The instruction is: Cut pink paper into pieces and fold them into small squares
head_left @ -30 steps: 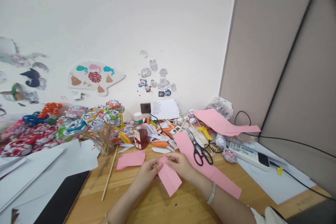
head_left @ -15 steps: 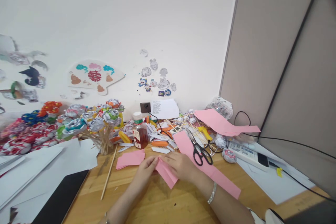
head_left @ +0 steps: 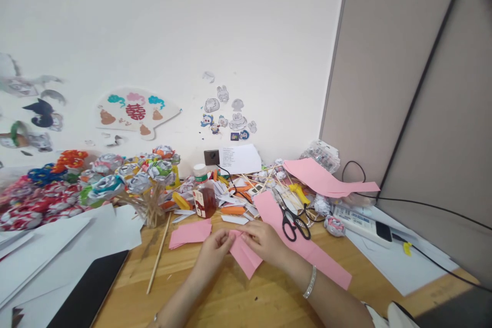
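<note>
A small creased piece of pink paper (head_left: 246, 259) is pinched at its top edge between both hands, low over the wooden table. My left hand (head_left: 217, 246) grips its upper left corner with thumb and fingers. My right hand (head_left: 265, 241) closes on the upper right part, its fingertips bent over the edge. Left of the hands lies a pile of cut pink paper pieces (head_left: 189, 233). To the right, black-handled scissors (head_left: 294, 225) rest on a long pink paper strip (head_left: 325, 261).
A bottle of reddish liquid (head_left: 203, 195) stands behind the hands among paper scraps. Paper flowers on sticks (head_left: 148, 179) crowd the back left. A wooden stick (head_left: 158, 256) and a black flat object (head_left: 90, 292) lie left. More pink paper (head_left: 319, 177) and a power strip (head_left: 363, 225) are right.
The fingers of both hands have shifted along the top edge of the pink paper, and its upper part now shows more between them. The view has moved slightly.
</note>
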The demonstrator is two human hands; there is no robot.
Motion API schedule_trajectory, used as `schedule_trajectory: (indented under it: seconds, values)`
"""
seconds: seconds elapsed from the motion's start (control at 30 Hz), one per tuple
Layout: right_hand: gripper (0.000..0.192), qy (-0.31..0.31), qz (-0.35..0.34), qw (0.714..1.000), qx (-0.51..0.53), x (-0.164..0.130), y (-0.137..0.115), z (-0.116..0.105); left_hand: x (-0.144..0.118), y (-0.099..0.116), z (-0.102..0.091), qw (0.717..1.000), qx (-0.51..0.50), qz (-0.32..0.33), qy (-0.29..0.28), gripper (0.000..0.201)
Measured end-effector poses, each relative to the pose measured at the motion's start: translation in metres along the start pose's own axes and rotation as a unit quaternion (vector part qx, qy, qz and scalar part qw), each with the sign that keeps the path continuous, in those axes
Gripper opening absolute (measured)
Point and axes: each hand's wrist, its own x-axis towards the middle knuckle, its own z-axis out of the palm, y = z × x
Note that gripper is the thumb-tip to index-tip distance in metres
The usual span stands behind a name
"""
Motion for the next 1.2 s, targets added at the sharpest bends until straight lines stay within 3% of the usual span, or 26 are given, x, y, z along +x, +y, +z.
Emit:
schedule_trajectory:
  seconds: [0.17,0.4,0.6,0.77,0.97,1.2]
  values:
    - [0.016,0.050,0.136,0.980,0.135,0.001,0.002,0.010,-0.004,-0.008,0.006,0.999,0.045,0.023,-0.003,0.034]
    - [0.012,0.083,0.197,0.944,0.252,0.002,0.009,0.014,-0.001,-0.015,0.005,0.998,0.050,0.012,-0.021,0.030]
    - [0.016,0.069,0.211,0.926,0.307,0.004,0.010,0.013,-0.005,-0.001,0.003,0.993,0.110,0.037,-0.005,0.031]
    - [0.017,0.069,0.216,0.918,0.326,0.003,0.010,0.014,-0.004,-0.004,0.004,0.997,0.080,0.020,0.004,0.032]
    - [0.012,0.070,0.209,0.927,0.304,0.003,0.006,0.013,-0.001,-0.011,0.005,0.998,0.061,0.018,-0.001,0.030]
    - [0.006,0.063,0.211,0.927,0.305,0.003,0.003,0.012,-0.004,-0.004,0.007,0.998,0.058,0.028,0.001,0.027]
